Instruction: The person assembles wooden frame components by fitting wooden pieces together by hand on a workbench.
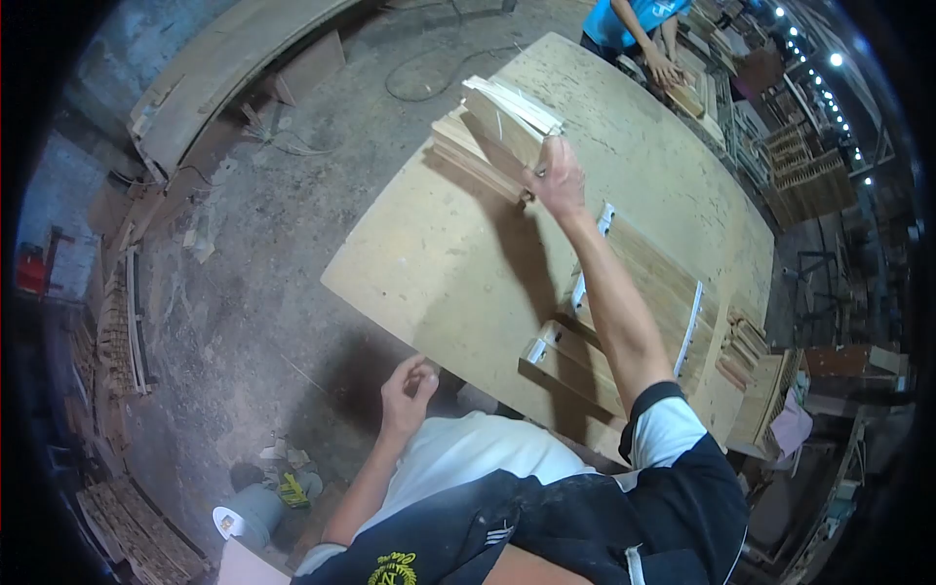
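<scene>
My right hand (pixel 559 177) reaches across the table, its fingers closed at the near end of a thin wooden board (pixel 495 139). That board leans on edge among a pile of wooden strips (pixel 473 161). Pale, whitish strips (pixel 514 105) lie along the pile's far side. Low at the table's front edge, my left hand (pixel 408 392) hangs with its fingers curled in, and nothing shows in it. Under my right forearm lie a slatted wooden panel (pixel 643 268) with white-edged ends and a smaller wooden piece (pixel 570 363) with a white end.
The large pale worktable (pixel 409 263) fills the middle. Across it, a person in a blue shirt (pixel 614 27) handles wood. Short wooden blocks (pixel 743 346) sit at the right edge. On the left are a long bench (pixel 229 73) and stacked curved wood (pixel 117 322); a cable (pixel 429 97) crosses the floor.
</scene>
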A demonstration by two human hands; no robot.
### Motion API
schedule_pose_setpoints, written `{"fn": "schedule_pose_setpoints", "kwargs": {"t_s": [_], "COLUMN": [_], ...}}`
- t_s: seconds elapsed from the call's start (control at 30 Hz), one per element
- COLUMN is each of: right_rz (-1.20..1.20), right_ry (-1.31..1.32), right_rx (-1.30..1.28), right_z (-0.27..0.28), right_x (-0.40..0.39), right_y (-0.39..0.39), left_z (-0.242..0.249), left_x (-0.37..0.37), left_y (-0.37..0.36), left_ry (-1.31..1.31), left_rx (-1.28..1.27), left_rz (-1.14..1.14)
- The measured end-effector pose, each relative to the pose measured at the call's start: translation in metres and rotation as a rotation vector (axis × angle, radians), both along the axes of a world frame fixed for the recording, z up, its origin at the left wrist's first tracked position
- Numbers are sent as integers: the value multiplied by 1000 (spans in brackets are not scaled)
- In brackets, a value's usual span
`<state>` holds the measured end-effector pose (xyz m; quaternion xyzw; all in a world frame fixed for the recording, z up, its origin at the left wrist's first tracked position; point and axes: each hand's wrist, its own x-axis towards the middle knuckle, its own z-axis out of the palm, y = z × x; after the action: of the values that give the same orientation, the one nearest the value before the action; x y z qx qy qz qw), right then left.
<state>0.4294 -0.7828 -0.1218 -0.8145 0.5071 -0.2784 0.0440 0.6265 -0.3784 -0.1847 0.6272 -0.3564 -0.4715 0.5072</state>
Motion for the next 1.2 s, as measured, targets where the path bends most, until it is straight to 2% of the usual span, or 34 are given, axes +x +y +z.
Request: {"fn": "schedule_pose_setpoints", "kwargs": {"t_s": [0.07, 0.1, 0.13, 0.2, 0.23, 0.33, 0.43, 0.47, 0.57, 0.6, 0.7, 0.73, 0.8, 0.87, 0.9, 0.93, 0.97, 1.03, 1.17, 1.2], "right_rz": [111, 166, 219, 253, 272, 281, 317, 335, 398, 359, 140, 105, -27, -159, -157, -152, -144, 26, 285, 295], "right_ry": [-6, -5, -6, -27, -39, -14, 117, 157, -53, -117, -401, -304, -239, -183, -248, -312, -375, -636, -1189, -1206], "right_rx": [-206, -299, -389, -426, -449, -415, -434, -414, -57, 59, 261, 172, 264, 372, 388, 405, 424, 631, 1067, 1097], "right_z": [-1, 5, 10, 18, 23, 33, 37, 41, 57, 55, 51, 47, 52, 53, 51, 48, 44, 34, 37, 34], "right_x": [-6, -10, -15, -29, -36, -55, -67, -70, -87, -101, -126, -133, -135, -134, -138, -143, -147, -162, -152, -150], "right_y": [48, 72, 98, 147, 169, 231, 282, 297, 326, 334, 353, 353, 354, 353, 352, 350, 347, 342, 347, 346], "left_z": [4, 23, 18, 13, 23, 81, 68, 64, 36, 54, 93, 90, 92, 110, 122, 125, 128, 134, 140, 136], "left_x": [-1, -1, -2, -7, -13, -35, -67, -74, -98, -114, -152, -161, -176, -194, -200, -193, -187, -178, -181, -176], "left_y": [-30, -51, -72, -115, -136, -180, -207, -206, -206, -198, -181, -179, -176, -162, -156, -156, -155, -152, -156, -160], "left_ry": [168, 122, 202, 557, 665, 1014, 1036, 955, 1239, 1087, 949, 871, 719, 716, 715, 839, 847, 861, 571, 525], "left_rx": [49, 114, 104, 177, 129, 4, -17, 86, 179, 178, 238, 193, 94, 104, 108, 35, 54, 89, -182, -95], "left_rz": [-83, -163, -242, -249, -236, -253, -64, -192, -405, -328, -271, -279, -289, -182, -122, -302, -345, -417, -589, -601]}}
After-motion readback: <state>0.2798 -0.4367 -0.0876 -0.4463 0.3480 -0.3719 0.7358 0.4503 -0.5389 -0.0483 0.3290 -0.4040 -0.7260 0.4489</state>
